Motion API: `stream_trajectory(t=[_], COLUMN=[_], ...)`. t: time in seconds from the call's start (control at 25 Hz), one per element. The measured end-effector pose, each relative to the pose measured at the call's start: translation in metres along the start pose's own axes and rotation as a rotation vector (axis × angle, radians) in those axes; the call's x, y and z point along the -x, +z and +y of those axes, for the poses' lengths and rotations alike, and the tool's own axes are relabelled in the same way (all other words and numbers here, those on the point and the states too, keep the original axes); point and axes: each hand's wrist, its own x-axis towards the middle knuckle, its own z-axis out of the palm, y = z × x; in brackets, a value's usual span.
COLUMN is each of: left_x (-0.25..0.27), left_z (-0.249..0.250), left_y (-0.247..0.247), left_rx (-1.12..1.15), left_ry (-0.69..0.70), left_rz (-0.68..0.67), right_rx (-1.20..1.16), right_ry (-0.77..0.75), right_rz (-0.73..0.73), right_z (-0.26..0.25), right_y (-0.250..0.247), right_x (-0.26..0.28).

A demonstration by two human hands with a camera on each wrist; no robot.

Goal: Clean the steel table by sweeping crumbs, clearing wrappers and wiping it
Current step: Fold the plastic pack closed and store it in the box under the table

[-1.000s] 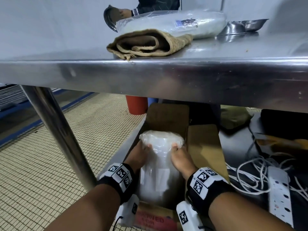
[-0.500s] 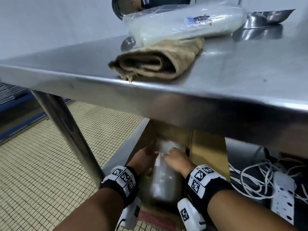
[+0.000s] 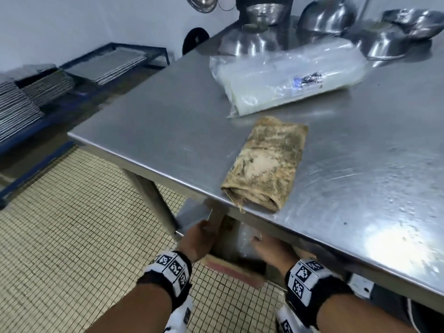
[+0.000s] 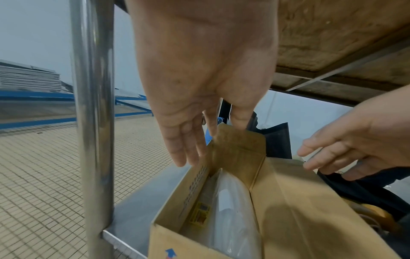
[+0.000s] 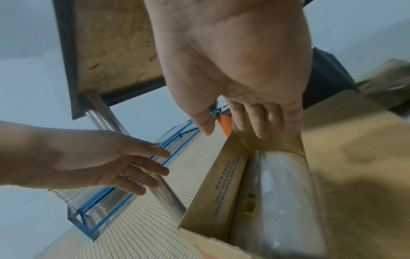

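Observation:
The steel table [image 3: 168,121] carries a folded, stained brown cloth [image 3: 264,164] at its near edge and a clear pack of plastic bags [image 3: 288,78] behind it. Below the edge an open cardboard box [image 3: 230,267] stands on the lower shelf, with a second plastic pack [image 4: 230,210] lying inside it. My left hand [image 3: 199,239] hovers over the box's left flap with straight fingers [image 4: 177,154] and holds nothing. My right hand [image 3: 269,248] hangs relaxed and empty above the pack [image 5: 284,192].
Several upturned steel bowls [image 3: 326,15] crowd the table's far end. A round table leg [image 4: 93,105] stands just left of the box. Stacked metal trays [image 3: 16,104] sit on a blue rack across the tiled floor. Dark items lie right of the box.
Both hands have let go of the plastic pack, which now rests in the box, and have pulled back. My view has risen from under the table to above its top.

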Motion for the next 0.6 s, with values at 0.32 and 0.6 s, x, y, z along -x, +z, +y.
stream_trajectory(t=[0.32,0.6], left_x=[0.144,0.190], left_z=[0.050,0.122], left_y=[-0.081,-0.152], left_rx=[-0.135,-0.137], left_ry=[0.071,0.192], left_rz=[-0.091,0.007], right_rx=[0.168,0.043], right_ry=[0.018,-0.071], right_rz=[0.214,0.314], right_z=[-0.031,-0.068], right_y=[-0.015,-0.076], right_x=[0.158,0.240])
